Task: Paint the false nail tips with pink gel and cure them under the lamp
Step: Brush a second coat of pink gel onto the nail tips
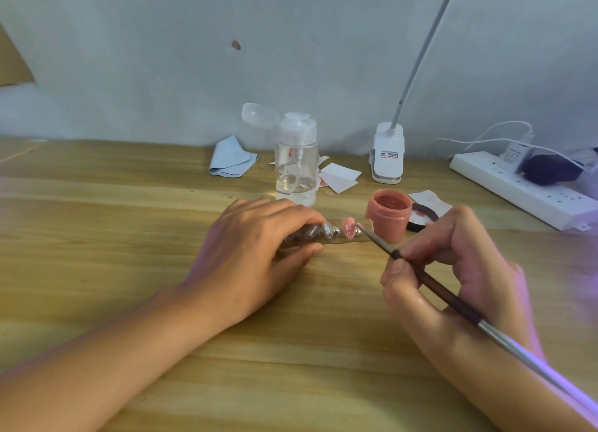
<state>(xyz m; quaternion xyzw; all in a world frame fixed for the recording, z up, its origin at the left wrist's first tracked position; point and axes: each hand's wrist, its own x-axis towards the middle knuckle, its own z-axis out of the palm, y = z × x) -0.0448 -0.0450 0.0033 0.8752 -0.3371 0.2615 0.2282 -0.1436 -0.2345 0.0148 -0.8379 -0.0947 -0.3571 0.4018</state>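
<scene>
A strip of false nail tips lies on the wooden table. My left hand grips its left part between fingers and thumb, hiding most tips. The rightmost tip is coated pink; the ones beside it look clear. My right hand pinches a dark-handled brush, and the brush tip touches the right edge of the pink nail. An open pot of pink gel stands just behind the brush, its black lid lying to its right.
A clear pump bottle stands behind my left hand, with a blue cloth to its left and paper wipes to its right. A white clip lamp stands at the wall. A power strip lies far right.
</scene>
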